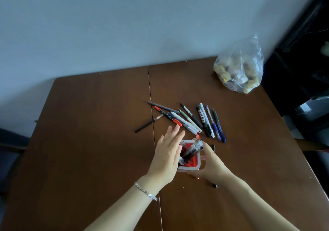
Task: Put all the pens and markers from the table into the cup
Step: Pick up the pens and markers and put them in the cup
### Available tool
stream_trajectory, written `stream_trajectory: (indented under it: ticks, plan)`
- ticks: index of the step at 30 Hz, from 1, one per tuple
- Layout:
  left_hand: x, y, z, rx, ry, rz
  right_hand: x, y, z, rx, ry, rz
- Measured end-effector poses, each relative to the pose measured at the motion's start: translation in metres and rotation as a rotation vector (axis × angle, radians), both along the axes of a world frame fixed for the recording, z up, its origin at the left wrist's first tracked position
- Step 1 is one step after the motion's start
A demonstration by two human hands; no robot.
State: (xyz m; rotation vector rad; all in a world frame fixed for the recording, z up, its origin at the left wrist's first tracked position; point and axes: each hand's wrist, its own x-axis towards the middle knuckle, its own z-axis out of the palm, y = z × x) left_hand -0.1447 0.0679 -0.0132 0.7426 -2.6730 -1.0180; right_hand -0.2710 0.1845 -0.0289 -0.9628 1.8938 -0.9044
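Note:
The square cup (195,166), white outside and red inside, stands near the table's middle with several pens upright in it. My left hand (166,157) lies flat with fingers spread against the cup's left rim and holds nothing. My right hand (212,164) wraps around the cup's right side, with fingers curled under its near edge. Just beyond the cup, several pens and markers lie loose on the table: a black pencil (148,123), a red-capped marker (168,116), a grey pen (163,107), a whiteboard marker (203,119) and blue pens (218,126). Pen ends (215,186) show beneath my right hand.
The brown wooden table (99,124) stands against a pale wall. A clear plastic bag (239,67) of lumpy items sits at the far right corner. Dark furniture (302,70) stands off the table's right edge.

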Motion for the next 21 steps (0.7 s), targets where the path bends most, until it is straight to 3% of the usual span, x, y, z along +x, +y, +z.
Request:
stream_trajectory:
  ticks: [2, 5, 7, 9, 10, 13, 16, 21]
  plan:
    - [-0.007, -0.006, 0.001, 0.085, -0.096, -0.013, 0.0, 0.0, 0.0, 0.008, 0.004, 0.002]
    - [-0.014, -0.018, 0.012, 0.051, -0.249, -0.153, -0.002, -0.001, -0.004, -0.006, 0.024, -0.01]
    - [-0.015, -0.032, 0.021, 0.099, -0.121, -0.127, -0.003, -0.001, -0.006, -0.016, 0.024, -0.012]
    - [-0.014, -0.055, 0.02, 0.126, 0.035, 0.056, -0.004, -0.001, -0.007, -0.013, 0.024, -0.003]
    - [-0.013, -0.069, 0.013, 0.086, 0.023, 0.151, -0.004, 0.0, -0.008, -0.008, 0.025, 0.0]
    - [-0.013, -0.107, -0.014, -0.045, -0.215, 0.323, -0.006, -0.001, -0.009, -0.001, 0.026, 0.009]
    - [-0.02, -0.127, -0.039, -0.195, -0.382, 0.257, -0.008, -0.002, -0.009, 0.009, 0.003, 0.007]
    - [-0.025, -0.135, -0.062, -0.254, -0.51, 0.125, -0.008, -0.001, -0.01, 0.02, -0.002, 0.017]
